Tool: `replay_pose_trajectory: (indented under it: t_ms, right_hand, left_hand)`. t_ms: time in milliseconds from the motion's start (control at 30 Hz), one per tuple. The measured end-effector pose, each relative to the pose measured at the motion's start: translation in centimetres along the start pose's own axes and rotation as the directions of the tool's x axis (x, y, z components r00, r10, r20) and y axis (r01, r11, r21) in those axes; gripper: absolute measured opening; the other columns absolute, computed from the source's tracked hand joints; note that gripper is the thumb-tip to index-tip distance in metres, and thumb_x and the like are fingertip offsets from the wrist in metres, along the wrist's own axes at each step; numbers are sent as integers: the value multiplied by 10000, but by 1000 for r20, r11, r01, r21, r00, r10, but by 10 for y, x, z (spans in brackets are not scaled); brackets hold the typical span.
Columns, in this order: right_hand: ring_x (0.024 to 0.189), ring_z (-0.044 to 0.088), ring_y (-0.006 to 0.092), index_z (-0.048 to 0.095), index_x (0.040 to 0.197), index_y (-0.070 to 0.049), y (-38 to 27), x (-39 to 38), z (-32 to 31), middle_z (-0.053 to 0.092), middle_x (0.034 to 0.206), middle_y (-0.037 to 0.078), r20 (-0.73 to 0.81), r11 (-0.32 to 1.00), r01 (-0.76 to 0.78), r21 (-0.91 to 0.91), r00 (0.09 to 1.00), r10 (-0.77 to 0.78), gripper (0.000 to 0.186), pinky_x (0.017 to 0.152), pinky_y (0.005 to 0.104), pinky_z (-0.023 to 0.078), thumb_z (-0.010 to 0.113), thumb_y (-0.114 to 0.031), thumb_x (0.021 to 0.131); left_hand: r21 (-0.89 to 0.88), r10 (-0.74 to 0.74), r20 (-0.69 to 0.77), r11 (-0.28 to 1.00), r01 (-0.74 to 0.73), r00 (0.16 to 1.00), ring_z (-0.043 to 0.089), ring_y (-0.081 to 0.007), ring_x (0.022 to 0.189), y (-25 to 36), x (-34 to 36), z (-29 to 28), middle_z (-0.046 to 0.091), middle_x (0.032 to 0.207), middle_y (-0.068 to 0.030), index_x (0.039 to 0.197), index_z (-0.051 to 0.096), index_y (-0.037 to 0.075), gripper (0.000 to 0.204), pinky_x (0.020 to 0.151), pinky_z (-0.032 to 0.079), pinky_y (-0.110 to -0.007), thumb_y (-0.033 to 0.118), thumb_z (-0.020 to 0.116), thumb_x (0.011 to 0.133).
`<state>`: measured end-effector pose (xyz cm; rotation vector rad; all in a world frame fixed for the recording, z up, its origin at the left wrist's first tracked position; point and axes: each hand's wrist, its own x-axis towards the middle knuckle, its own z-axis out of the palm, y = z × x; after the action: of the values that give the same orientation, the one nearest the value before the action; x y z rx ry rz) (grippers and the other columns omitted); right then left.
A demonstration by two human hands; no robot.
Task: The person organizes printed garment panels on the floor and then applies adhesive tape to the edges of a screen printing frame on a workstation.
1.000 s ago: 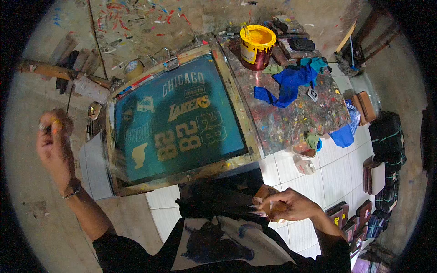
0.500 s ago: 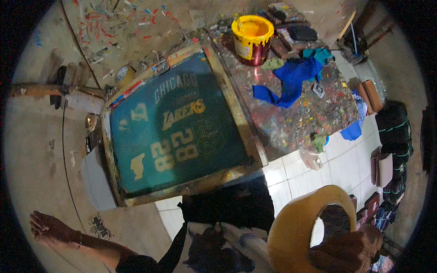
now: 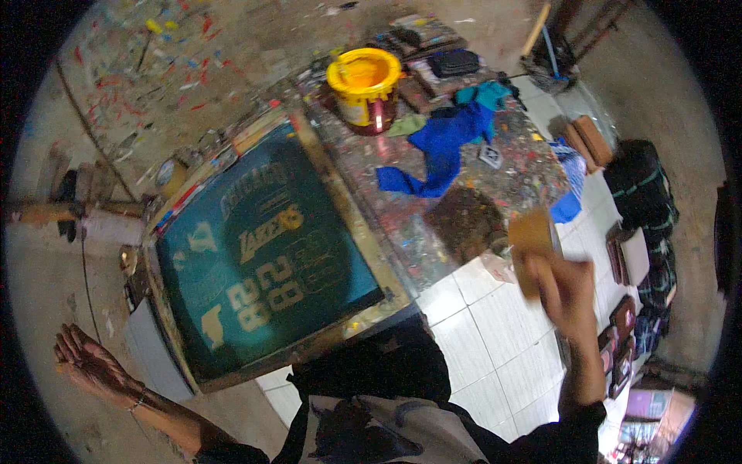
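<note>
My right hand (image 3: 570,298), blurred by motion, grips a roll of wide brown tape (image 3: 532,232) that shows almost edge-on. It hangs over the white tiles beside the near right end of the paint-stained table. Out to the left, my left hand (image 3: 93,363) is held palm up with its fingers stretched and nothing in it. In front of me a wooden-framed printing screen (image 3: 267,247) lies tilted. Its teal mesh carries pale lettering, numerals and emblems.
On the table (image 3: 456,224) stand a yellow-rimmed paint bucket (image 3: 363,89) with drips and a crumpled blue cloth (image 3: 440,155). Stacked dark bundles (image 3: 641,185) and brown boxes (image 3: 587,143) line the right side. White floor tiles (image 3: 487,340) lie between.
My right hand has swung the tape roll forward, away from my body, and turned it edge-on. The view has shifted, and my left hand's fingers are spread more.
</note>
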<state>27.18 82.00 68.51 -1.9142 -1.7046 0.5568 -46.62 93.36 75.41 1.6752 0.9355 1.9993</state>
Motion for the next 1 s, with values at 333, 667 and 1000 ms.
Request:
replay_pose_trajectory:
  t_ms: [333, 667, 1000]
  right_hand:
    - [759, 667, 424, 655, 1116, -109, 168, 156, 49, 679, 803, 217, -123, 682, -212, -699, 976, 177, 404, 672, 495, 538, 540, -443, 919]
    - [1058, 599, 351, 501, 1329, -63, -37, 26, -4, 611, 1158, 219, -297, 862, 489, 133, 849, -436, 636, 912, 462, 474, 711, -336, 795]
    - [894, 569, 287, 586, 1142, -22, -103, -23, 35, 597, 989, 181, -417, 686, 630, 364, 769, -485, 435, 776, 406, 457, 703, -265, 802]
  left_hand:
    - [-249, -281, -336, 947, 203, 899, 360, -332, 1318, -12, 14, 182, 417, 1376, -217, 1271, 461, -34, 446, 1123, 278, -499, 327, 451, 1010]
    - [-584, -401, 209, 680, 443, 892, 399, -171, 893, -22, 6, 205, 409, 929, -44, 1008, 457, 36, 79, 837, 334, -354, 56, 520, 965]
    - [-769, -422, 439, 280, 574, 793, 399, -213, 895, -37, 11, 217, 428, 940, -85, 993, 467, 12, 68, 894, 359, -416, 21, 523, 957]
